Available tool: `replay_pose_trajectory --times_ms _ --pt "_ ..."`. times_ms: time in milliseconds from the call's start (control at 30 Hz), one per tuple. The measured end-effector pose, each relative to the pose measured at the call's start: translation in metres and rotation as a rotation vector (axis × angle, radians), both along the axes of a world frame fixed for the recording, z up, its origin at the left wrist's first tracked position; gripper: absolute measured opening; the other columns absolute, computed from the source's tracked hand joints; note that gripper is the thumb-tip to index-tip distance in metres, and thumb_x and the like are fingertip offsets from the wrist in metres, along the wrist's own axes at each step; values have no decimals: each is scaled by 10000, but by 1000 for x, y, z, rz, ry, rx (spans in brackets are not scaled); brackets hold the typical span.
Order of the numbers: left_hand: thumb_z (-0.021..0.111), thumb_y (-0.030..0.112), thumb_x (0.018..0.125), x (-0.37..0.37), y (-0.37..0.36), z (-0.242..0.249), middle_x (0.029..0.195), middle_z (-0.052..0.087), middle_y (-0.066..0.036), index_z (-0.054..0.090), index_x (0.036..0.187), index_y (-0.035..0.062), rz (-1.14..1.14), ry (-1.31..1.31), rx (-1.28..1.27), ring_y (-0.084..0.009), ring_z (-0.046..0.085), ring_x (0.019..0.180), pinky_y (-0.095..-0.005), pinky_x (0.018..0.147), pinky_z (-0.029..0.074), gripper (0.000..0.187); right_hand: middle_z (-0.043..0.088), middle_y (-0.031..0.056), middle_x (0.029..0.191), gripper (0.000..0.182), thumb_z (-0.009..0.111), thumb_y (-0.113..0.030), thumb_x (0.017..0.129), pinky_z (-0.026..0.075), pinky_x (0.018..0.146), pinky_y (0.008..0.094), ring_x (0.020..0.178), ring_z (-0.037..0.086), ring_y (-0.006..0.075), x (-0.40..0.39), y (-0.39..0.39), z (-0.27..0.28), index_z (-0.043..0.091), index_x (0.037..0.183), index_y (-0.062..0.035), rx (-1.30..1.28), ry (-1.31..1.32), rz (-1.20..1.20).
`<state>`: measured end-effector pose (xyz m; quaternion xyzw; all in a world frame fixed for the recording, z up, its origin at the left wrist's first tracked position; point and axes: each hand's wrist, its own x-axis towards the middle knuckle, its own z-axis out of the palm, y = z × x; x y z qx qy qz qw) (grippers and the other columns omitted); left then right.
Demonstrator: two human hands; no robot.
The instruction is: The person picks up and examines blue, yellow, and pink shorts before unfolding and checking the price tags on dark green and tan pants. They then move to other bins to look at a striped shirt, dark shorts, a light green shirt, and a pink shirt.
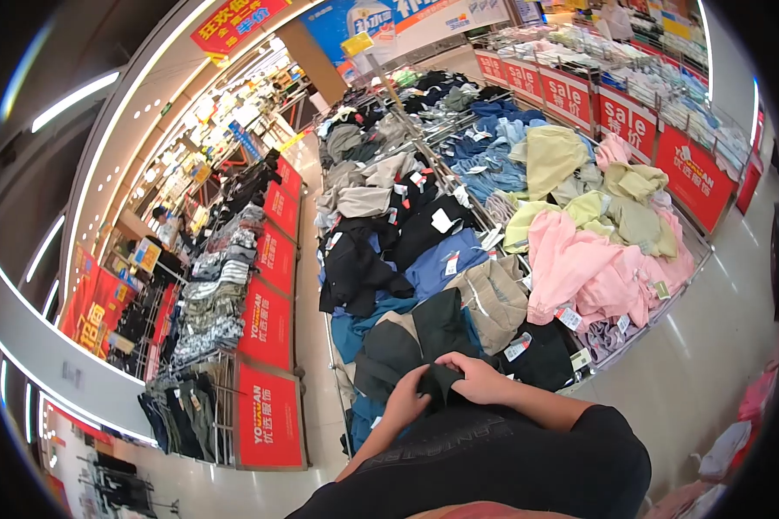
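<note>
A dark grey garment (439, 322) is spread over the near end of the clothes pile, close to my body. Its near edge is gathered between my two hands; I cannot make out what kind of garment it is. My left hand (408, 400) pinches that edge from the left. Just to the right, my right hand (478, 379) grips the same edge with bent fingers. Beige trousers (492, 303) lie beyond my right hand. Black clothing with a white tag (518, 348) is to the right, and teal cloth (370, 324) shows to the left.
The heaped display table (329, 333) also holds pink garments (571, 264), blue denim (489, 156) and black clothes (355, 268). A rack with red panels (268, 329) stands left across an aisle. Red sale signs (627, 121) line the far right edge.
</note>
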<state>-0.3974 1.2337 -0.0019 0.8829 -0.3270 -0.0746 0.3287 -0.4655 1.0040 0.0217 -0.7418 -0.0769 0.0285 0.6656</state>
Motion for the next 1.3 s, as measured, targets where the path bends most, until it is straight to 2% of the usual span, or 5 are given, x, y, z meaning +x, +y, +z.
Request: replay_pose_trajectory --times_ms 400,567,967,1067,1300 --pt "541 127 882 12 67 -29 913 705 -249 620 1168 107 519 94 186 -452 672 895 -529 819 526 298 656 85 1095 408 653 5 826 505 896 311 1026 647 183 8 -19 12 611 1228 -49 -148 -136 -246" --pt "542 165 895 26 92 -6 951 711 -234 650 1160 153 743 -58 268 -453 669 923 -550 815 519 286 619 142 1115 456 583 23 739 501 947 378 1054 634 316 0 -35 2 633 1184 -69 -381 -175 -291" --pt "551 321 936 13 67 -29 913 722 -238 709 1011 22 562 12 478 -372 713 896 -466 799 556 346 679 116 1030 358 560 -5 791 511 910 354 991 666 271 -11 -21 21 687 1123 -51 -114 -167 -131" --pt "521 473 1000 12 48 -12 853 740 -199 717 993 -19 502 712 234 -293 739 832 -407 760 573 529 688 122 1045 332 569 -30 809 516 919 363 998 675 269 -10 -10 18 690 1118 -50 -102 -143 -91" --pt "440 620 1019 -12 7 2 1229 678 -180 620 1270 -16 305 1306 -436 -278 656 1122 -409 953 518 707 652 131 1130 333 571 -38 808 501 972 373 1098 644 282 -10 -8 28 685 1121 -50 -124 -230 -73"
